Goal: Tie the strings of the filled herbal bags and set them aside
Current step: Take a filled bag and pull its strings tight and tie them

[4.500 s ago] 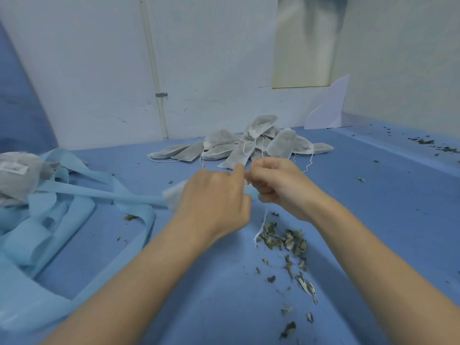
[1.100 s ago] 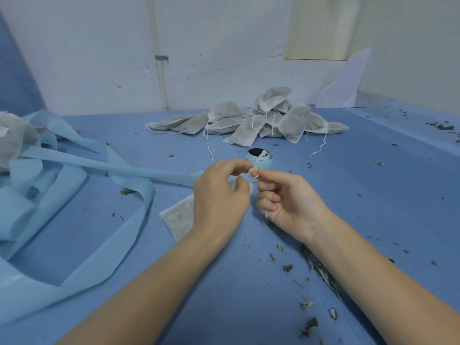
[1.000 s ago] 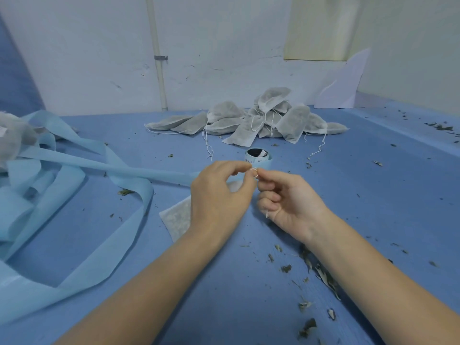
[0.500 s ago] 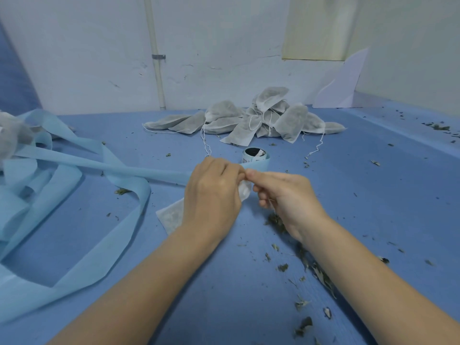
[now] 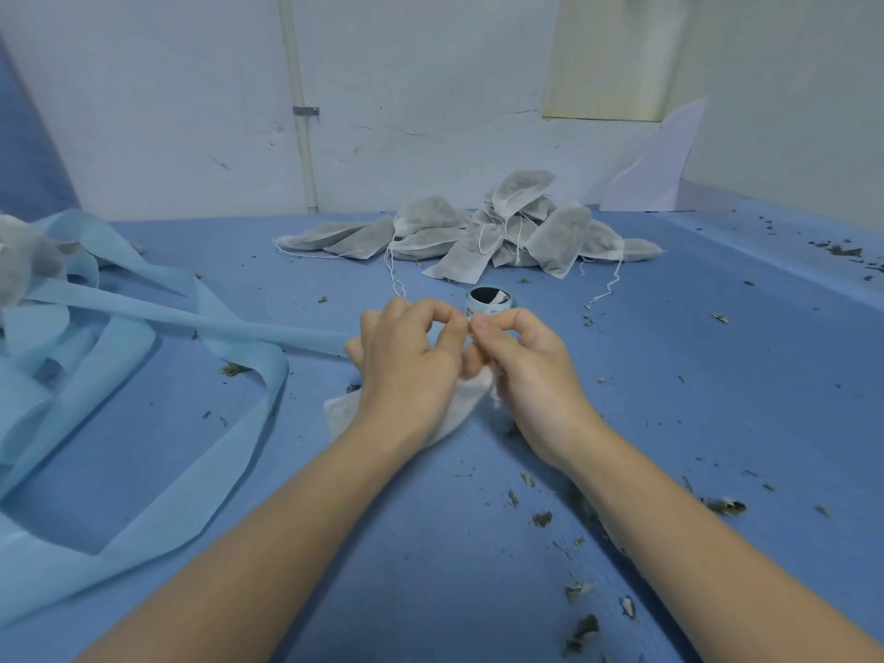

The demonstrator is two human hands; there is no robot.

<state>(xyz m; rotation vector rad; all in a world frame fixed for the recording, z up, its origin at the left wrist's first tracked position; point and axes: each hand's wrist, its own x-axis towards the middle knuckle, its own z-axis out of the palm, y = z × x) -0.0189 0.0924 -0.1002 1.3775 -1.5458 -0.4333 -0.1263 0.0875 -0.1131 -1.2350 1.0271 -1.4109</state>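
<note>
Left hand (image 5: 406,370): fingers curled, thumb and forefinger tips pressed together at the meeting point of both hands; the drawstring itself is too fine to make out there, so the pinch on it is inferred only from the fingertip posture.
Right hand (image 5: 531,375): fingers curled, thumb and forefinger closed tip to tip, touching the left fingertips.
Herbal bag (image 5: 459,409): white, lying on the blue table (image 5: 669,399) under and between the two hands, mostly covered by the left hand; its gathered mouth sits just below the pinching fingertips.
Bag axis: long axis runs from lower left to upper right, mouth end toward the fingertips.
String end (image 5: 495,399): short white tail hangs beside the right palm.
Finished bags (image 5: 478,232): heaped at the far side, well apart.
Small roll (image 5: 488,299): just behind the fingertips.
Blue fabric strips (image 5: 143,375): left side.
Herb scraps (image 5: 581,629): scattered near the right forearm.
</note>
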